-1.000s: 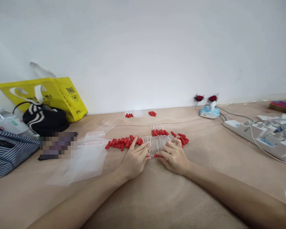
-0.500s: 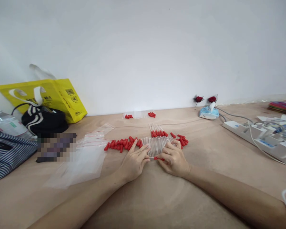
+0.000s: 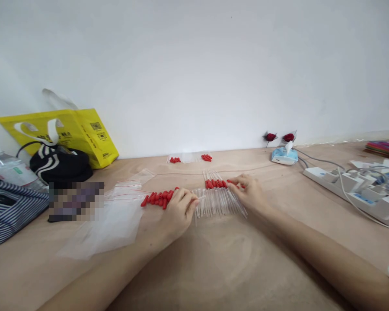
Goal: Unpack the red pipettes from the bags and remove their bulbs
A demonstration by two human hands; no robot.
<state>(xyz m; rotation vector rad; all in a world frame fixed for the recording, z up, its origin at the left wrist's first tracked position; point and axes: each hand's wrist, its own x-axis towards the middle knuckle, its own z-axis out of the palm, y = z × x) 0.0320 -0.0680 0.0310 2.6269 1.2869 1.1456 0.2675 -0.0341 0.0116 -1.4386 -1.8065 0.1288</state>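
A row of clear thin tubes (image 3: 220, 204) lies on the wooden table (image 3: 214, 268) between my hands. My left hand (image 3: 178, 211) is closed, pinching one clear tube whose tip sticks out to the right. Loose red caps (image 3: 157, 198) are heaped just left of that hand. My right hand (image 3: 250, 193) is stretched out behind the tubes with its fingers bent onto the red caps at the right (image 3: 240, 185). It seems to pinch one. Several tubes fitted with red caps (image 3: 215, 183) lie behind the row.
Clear zip bags (image 3: 116, 216) lie to the left, beyond them a black bag (image 3: 60, 164), a yellow bag (image 3: 68, 129) and a striped bag (image 3: 9, 211). A power strip with cables (image 3: 359, 190) and a tissue pack (image 3: 283, 155) are at the right. More red caps (image 3: 207, 157) sit near the wall.
My right hand left the near end of the tubes and moved away from me to the red caps at the right. My left hand curled closed around a tube.
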